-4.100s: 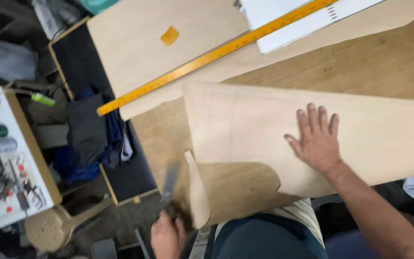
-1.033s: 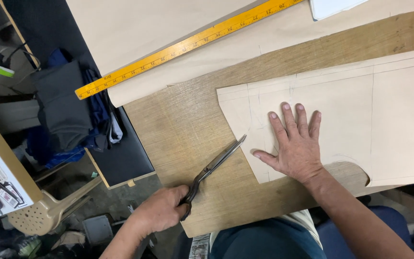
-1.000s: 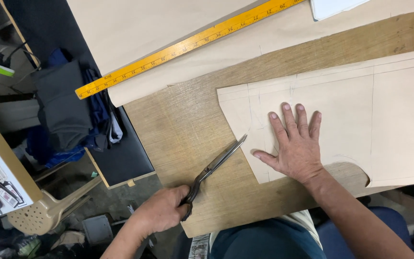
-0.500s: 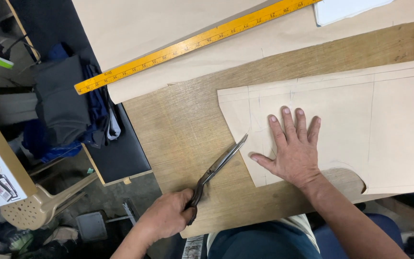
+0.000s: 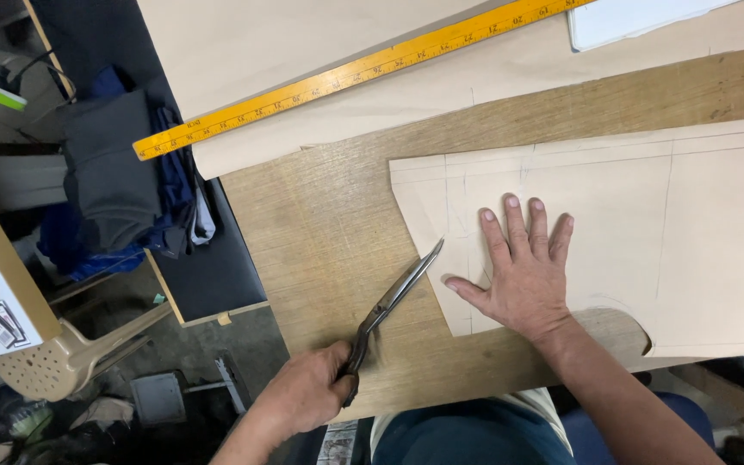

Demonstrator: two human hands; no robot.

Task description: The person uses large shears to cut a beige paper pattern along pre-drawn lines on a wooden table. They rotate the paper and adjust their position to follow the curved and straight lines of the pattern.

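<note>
Scissors (image 5: 393, 297) sit in the left hand (image 5: 307, 398), which is curled tight around the handles at the near edge of the wooden table (image 5: 337, 232); the handles themselves are mostly buried in the fist. Blades look nearly closed and point up and right, tip just beside the left edge of the paper pattern piece (image 5: 647, 232), can't tell if it's actually touching. The right hand (image 5: 523, 275) lies flat on that pattern, fingers spread, holding nothing, just pressing the paper down.

The pattern runs off the right side of the view, and its faint pencil lines are hard to follow. A curved notch shows at its lower edge near the wrist.

Bare wood lies left of the pattern, between it and the table edge, so the scissors have open room there. Farther back, a yellow ruler (image 5: 363, 73) lies diagonally across a bigger sheet of tan paper (image 5: 303, 34), well apart from both hands.

Off the table's left edge it's cluttered: folded dark clothes (image 5: 114, 181) on a black surface, a beige plastic chair (image 5: 62, 366) lower down on the floor.
</note>
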